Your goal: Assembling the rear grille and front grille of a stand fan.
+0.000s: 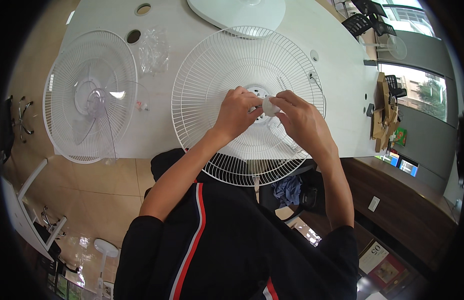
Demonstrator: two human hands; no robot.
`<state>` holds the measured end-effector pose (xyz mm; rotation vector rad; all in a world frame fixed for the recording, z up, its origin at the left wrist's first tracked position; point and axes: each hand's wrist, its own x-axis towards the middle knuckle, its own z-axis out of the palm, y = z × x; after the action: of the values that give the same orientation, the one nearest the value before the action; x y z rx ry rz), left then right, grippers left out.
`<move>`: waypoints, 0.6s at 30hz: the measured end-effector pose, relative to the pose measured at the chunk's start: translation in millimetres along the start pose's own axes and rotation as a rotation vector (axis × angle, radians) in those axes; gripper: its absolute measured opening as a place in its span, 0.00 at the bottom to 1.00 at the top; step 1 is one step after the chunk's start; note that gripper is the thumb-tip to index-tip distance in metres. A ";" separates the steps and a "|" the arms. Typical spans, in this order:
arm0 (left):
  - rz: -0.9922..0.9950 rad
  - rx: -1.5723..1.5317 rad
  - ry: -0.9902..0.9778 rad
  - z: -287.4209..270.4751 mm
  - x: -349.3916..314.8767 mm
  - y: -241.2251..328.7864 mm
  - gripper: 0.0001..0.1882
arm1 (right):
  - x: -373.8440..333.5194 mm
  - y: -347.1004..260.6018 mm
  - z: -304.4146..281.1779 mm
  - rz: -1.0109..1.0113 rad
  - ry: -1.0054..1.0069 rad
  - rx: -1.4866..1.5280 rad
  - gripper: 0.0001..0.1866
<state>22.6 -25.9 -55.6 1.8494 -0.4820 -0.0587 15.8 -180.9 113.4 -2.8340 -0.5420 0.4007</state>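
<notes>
A large white wire fan grille (202,75) lies in front of me, its near edge jutting past the table edge. My right hand (304,120) pinches a small white round plastic cap (270,106) above the hub (260,92) at the grille's middle. Just left of it, my left hand (234,114) has thumb and fingertips closed together at the hub; what lies between them is hidden. To the left, another white fan grille (57,95) rests on the table with a clear plastic fan blade (96,107) on it.
Crumpled clear plastic wrap (154,50) sits between the two grilles on the white table (342,65). Behind stands a white fan base (237,12). Round cable holes (134,36) pierce the tabletop. Cardboard (381,112) is stacked beyond the right end.
</notes>
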 end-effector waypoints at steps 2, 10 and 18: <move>0.008 0.005 0.007 1.7 -0.7 -1.2 0.11 | 2.7 -1.6 -1.2 0.047 -0.043 -0.025 0.13; 0.021 0.069 0.002 0.5 -1.7 -0.3 0.06 | 17.3 -6.3 2.6 0.278 -0.200 -0.201 0.24; 0.043 0.048 0.007 3.3 -2.2 -3.3 0.07 | 6.6 -17.0 -0.5 0.184 0.098 -0.053 0.18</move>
<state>20.7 -27.3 -60.1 1.8846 -0.5223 -0.0112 16.3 -163.1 117.0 -2.9467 -0.2780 0.2805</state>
